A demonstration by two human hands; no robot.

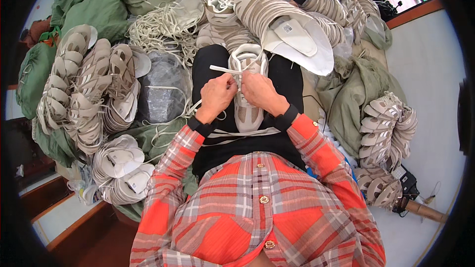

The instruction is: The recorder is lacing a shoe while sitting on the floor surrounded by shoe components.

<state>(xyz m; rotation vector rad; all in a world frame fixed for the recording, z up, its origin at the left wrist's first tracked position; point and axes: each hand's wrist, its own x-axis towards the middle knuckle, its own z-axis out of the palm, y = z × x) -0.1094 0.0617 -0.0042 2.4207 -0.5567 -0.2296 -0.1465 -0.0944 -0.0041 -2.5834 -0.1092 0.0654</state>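
Observation:
A beige and white sneaker (249, 116) rests on my lap between my thighs, its toe toward me. A flat cream shoelace (225, 69) runs through its upper part, and a loose end sticks out to the left. My left hand (216, 95) is closed at the left side of the lacing, fingertips pinched on the lace. Over the right side of the lacing, my right hand (262, 91) is also closed, its fingertips at the lace and partly hidden. More lace lies across my lap below the toe.
Nested stacks of shoe uppers (89, 79) stand at the left, others (383, 128) at the right. Ahead lie a tangle of laces (166, 24), a laced shoe (221, 10) and white insoles (295, 34). A plastic-wrapped bundle (163, 89) sits left of my leg. Green sacks (91, 7) surround the piles.

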